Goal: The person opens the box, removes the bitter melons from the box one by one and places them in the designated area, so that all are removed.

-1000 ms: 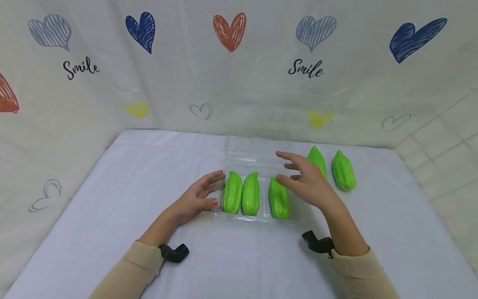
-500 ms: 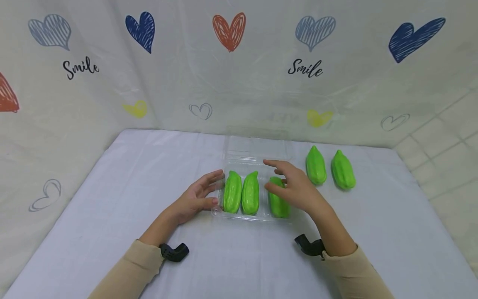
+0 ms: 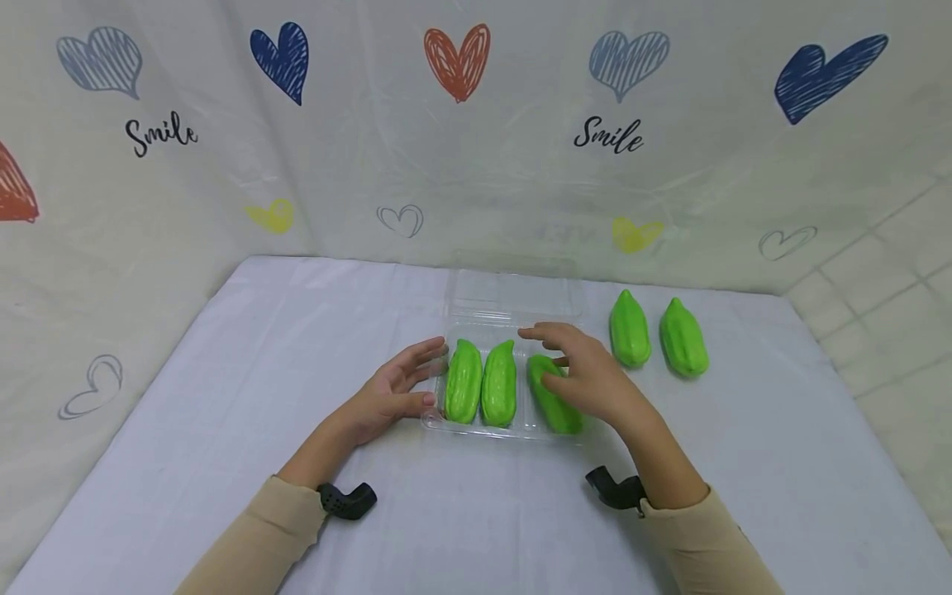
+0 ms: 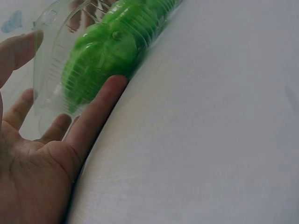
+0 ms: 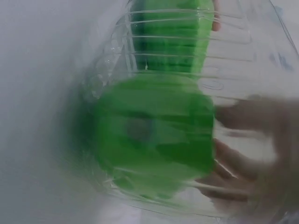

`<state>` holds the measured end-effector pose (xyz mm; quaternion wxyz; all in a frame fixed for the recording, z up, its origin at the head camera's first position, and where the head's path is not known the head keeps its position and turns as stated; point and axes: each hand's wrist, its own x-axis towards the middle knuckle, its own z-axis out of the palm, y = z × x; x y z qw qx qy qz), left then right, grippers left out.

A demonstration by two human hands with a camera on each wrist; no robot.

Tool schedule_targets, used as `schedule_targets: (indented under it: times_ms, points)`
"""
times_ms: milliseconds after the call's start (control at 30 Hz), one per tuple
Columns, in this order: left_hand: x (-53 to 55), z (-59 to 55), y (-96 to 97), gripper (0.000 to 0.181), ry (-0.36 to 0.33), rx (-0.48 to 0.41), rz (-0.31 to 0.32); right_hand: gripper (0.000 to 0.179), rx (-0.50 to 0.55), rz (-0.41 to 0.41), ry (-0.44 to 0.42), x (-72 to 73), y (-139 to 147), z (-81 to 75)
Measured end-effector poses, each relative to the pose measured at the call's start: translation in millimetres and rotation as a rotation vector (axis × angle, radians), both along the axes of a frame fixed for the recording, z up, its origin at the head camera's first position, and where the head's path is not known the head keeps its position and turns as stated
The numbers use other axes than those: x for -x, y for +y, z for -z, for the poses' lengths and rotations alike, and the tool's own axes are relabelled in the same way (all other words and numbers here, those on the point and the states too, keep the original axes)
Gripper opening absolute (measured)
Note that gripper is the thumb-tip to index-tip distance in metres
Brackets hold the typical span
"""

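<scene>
A clear plastic clamshell box (image 3: 521,428), its lid (image 3: 513,291) laid back, stands on the white cloth. Inside it, two glossy green ridged gourds (image 3: 463,383) lie side by side at the left. A third green gourd (image 3: 558,411) sits tilted at the box's right, its top leaning left. My right hand (image 3: 583,373) is over this gourd, loosely bent fingers touching its upper part; part of it is hidden. Against the box's left wall rests my left hand (image 3: 387,395), fingers extended. In the left wrist view its thumb (image 4: 100,109) lies along the lower wall.
Two more green gourds (image 3: 629,330) (image 3: 684,339) lie on the cloth right of the box, behind my right hand. A white curtain (image 3: 513,165) printed with hearts hangs at the table's back edge, close behind the lid.
My right hand has moved left and down onto the third gourd. That gourd's top has swung left, so it now slants. My left hand stays against the box.
</scene>
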<state>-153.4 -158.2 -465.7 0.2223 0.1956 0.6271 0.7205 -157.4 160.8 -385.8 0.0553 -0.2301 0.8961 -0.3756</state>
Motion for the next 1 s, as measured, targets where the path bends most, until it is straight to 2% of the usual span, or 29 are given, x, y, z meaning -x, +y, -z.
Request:
schedule_targets:
  times_ms: [133,267,500,733,867,1000]
  points:
    - [0.3,-0.9,0.0,0.082,0.001,0.0,0.0,0.071,-0.064,-0.021,0.009,1.3,-1.8,0.9]
    - [0.6,-1.7,0.4,0.082,0.01,0.004,-0.002,0.073,-0.133,-0.018,0.002,1.4,-2.4,0.9]
    - [-0.3,-1.0,0.4,0.082,0.001,-0.002,0.0,0.073,-0.165,-0.046,0.001,0.2,-2.1,3.0]
    - [-0.8,0.3,0.7,0.083,-0.007,0.005,-0.008,0.079,-0.245,-0.093,-0.029,-5.0,-2.4,0.8]
    - [-0.9,-0.6,0.3,0.083,-0.006,0.005,-0.012,0.076,-0.293,-0.103,-0.038,-8.3,-2.6,-2.0]
    - [-0.2,-0.3,0.1,0.084,-0.003,-0.002,-0.008,0.065,-0.318,-0.128,-0.019,-10.1,-3.3,-3.3]
